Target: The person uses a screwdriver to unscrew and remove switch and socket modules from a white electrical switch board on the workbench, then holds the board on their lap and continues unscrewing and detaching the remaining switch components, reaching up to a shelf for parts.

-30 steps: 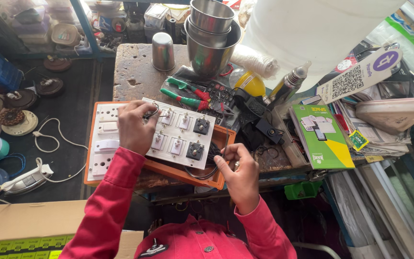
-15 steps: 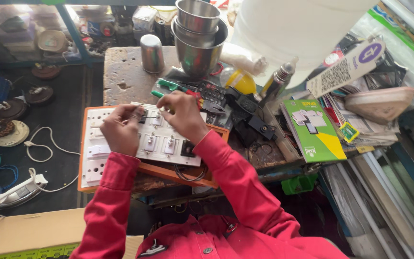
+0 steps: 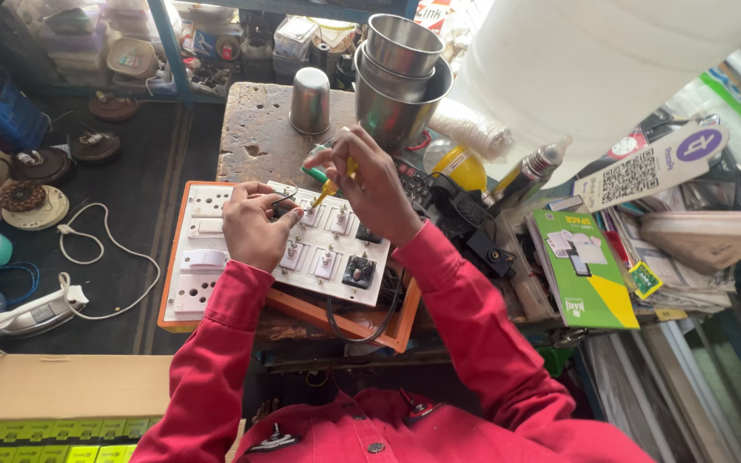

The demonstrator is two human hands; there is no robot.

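A white switch panel (image 3: 336, 261) lies tilted on an orange-framed electrical board (image 3: 183, 302) on a worn stone bench. My right hand (image 3: 369, 184) grips a yellow and green screwdriver (image 3: 329, 182), its tip pointing down at the panel's upper left part. My left hand (image 3: 255, 225) rests on the panel beside that spot, fingers pinching a small dark wire or part there. Several switch backs with screws show on the panel, and a black module (image 3: 358, 271) sits near its lower right. Both my sleeves are red.
Stacked steel bowls (image 3: 396, 81) and a steel cup (image 3: 310, 100) stand at the bench's back. Black adapters (image 3: 473, 231), a yellow bottle, a green box (image 3: 583, 270) and papers crowd the right. A white iron (image 3: 32, 313) with cord lies on the dark floor at left, a cardboard box (image 3: 62, 386) below.
My right hand came up from the board's lower right edge to the panel's top and now holds the screwdriver upright over it. My left hand stayed on the panel's upper left.
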